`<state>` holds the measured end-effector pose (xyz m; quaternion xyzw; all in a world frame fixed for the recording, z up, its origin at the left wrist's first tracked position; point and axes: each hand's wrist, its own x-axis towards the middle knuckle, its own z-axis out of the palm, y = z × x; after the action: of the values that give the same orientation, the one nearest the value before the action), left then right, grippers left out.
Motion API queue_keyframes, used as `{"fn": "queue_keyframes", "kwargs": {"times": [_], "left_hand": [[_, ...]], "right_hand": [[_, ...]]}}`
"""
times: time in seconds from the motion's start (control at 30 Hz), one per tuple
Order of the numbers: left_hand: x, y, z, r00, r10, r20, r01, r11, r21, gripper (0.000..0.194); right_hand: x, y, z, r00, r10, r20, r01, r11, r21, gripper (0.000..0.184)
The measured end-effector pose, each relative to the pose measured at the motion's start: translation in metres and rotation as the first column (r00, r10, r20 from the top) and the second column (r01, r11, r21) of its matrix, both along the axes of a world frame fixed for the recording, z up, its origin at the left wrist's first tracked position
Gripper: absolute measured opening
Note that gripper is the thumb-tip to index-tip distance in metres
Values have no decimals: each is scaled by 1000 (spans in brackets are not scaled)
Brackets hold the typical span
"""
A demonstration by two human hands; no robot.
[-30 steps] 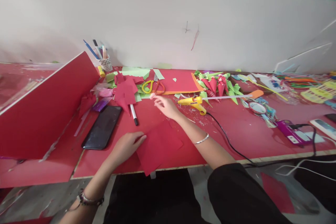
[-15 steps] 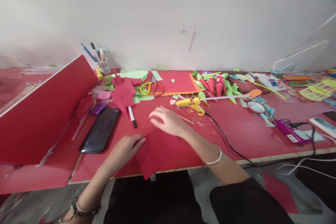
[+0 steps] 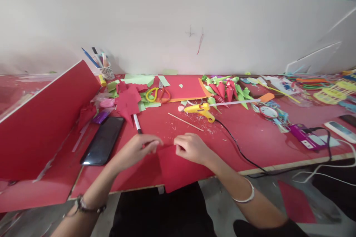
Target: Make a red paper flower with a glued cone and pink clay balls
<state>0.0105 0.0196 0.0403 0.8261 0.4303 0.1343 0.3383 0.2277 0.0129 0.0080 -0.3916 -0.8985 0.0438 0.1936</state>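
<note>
A square sheet of red paper [image 3: 185, 172] hangs partly over the front edge of the red table. My right hand [image 3: 193, 149] has its fingers curled and pinches the upper edge of this sheet. At the sheet's upper left corner is my left hand [image 3: 140, 150], thumb and forefinger drawn together on the paper; the exact contact is hard to see. Just beyond both hands lies a thin wooden stick [image 3: 185, 121]. A white marker [image 3: 137, 122] with a black cap is behind my left hand, its capped end partly covered.
A yellow glue gun [image 3: 198, 109] trails a black cord to the right. Left of my hands lie a black phone [image 3: 102, 142] and a leaning red board [image 3: 47, 126]. Farther back are scissors [image 3: 158, 95], red paper pieces [image 3: 129, 100], folded paper cones [image 3: 225, 90] and a pen cup [image 3: 107, 72].
My right hand has come back from near the scissors and glue gun to the red paper and now pinches its edge. The sheet has shifted right and turned. The wooden stick now lies uncovered.
</note>
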Motion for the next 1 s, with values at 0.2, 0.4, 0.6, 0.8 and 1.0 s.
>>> {"fn": "queue_keyframes", "kwargs": {"times": [0.2,0.4,0.6,0.8,1.0], "left_hand": [[43,111,-24,998,-64,-23,68,931,358,43],[78,165,-46,953,-286,-105,304,892,335,49],[83,171,-50,940,-323,-114,343,887,311,32],[88,178,-50,972,-234,-28,233,937,260,23],[65,173,-50,990,-54,132,34,988,152,31]], "right_hand": [[60,1,-16,975,-224,14,224,975,0,15],[89,-13,-36,918,-395,-35,392,917,-76,15],[91,-17,-44,900,-433,-54,425,898,-112,14],[90,-15,-42,896,-436,-82,425,897,-120,15],[91,-16,-43,894,-436,-97,423,896,-133,15]]}}
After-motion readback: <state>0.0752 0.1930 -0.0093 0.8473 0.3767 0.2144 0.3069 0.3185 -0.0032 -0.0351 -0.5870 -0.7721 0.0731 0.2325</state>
